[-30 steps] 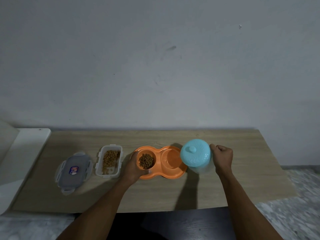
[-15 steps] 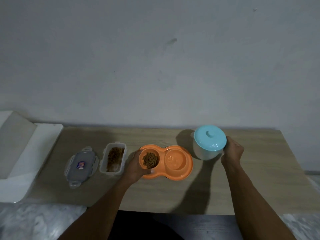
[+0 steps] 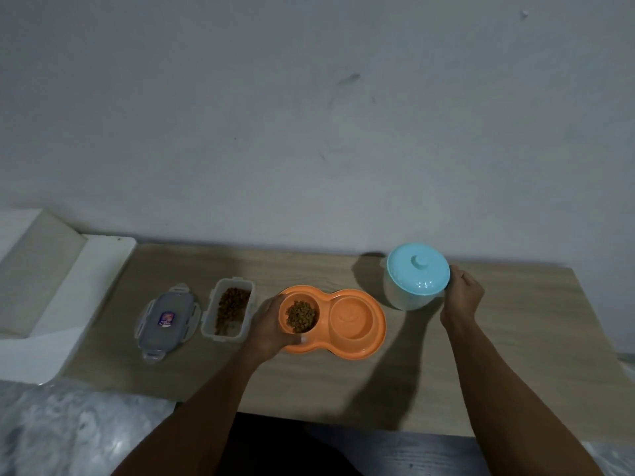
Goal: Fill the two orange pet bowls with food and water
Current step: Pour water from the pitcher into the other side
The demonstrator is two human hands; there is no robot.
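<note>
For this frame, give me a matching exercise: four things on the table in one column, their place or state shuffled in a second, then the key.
Things
1. box lid
2. food box
3. orange double bowl
4. jug

Place or state
A. standing upright, blue lid on, with the right hand holding its side
B. open, with kibble inside
C. lying flat at the left end of the row
D. kibble in one bowl, with the left hand gripping its rim

Pairs: 1-C, 2-B, 3-D, 4-A
</note>
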